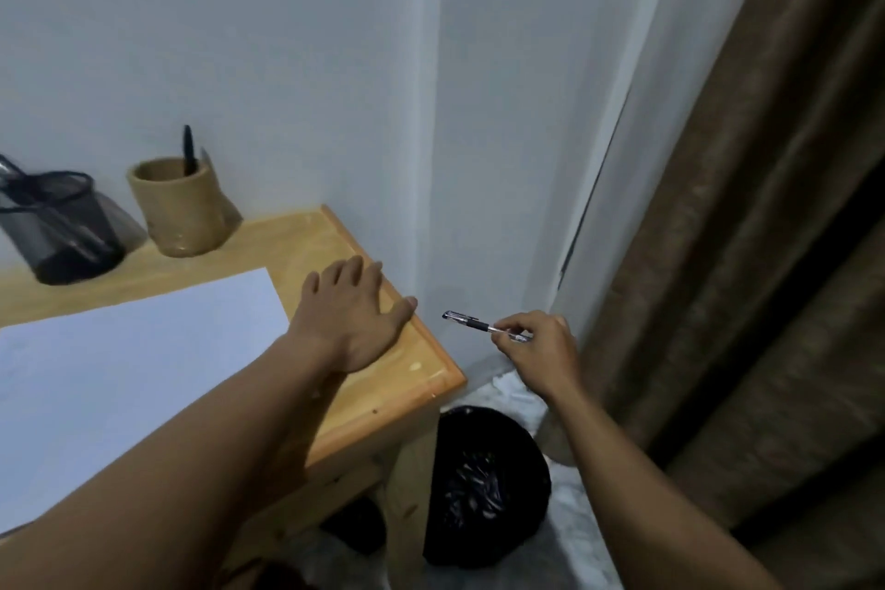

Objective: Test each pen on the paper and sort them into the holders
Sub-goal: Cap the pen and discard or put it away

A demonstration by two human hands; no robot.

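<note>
My right hand [538, 350] pinches a black-and-clear pen [471, 323], held off the table's right edge above the bin, its capped end pointing left. My left hand [357, 314] rests flat with straight fingers on the wooden table near its right edge, beside the white paper [129, 364]. At the back left stand a black mesh holder [60, 225] with pens leaning inside and a tan round holder [179, 208] with a black pen [188, 151] upright in it.
The wooden table [397, 378] ends in a corner near my left hand. A bin with a black liner [488, 484] stands on the floor below that corner. White wall behind, brown curtain [747, 254] at the right.
</note>
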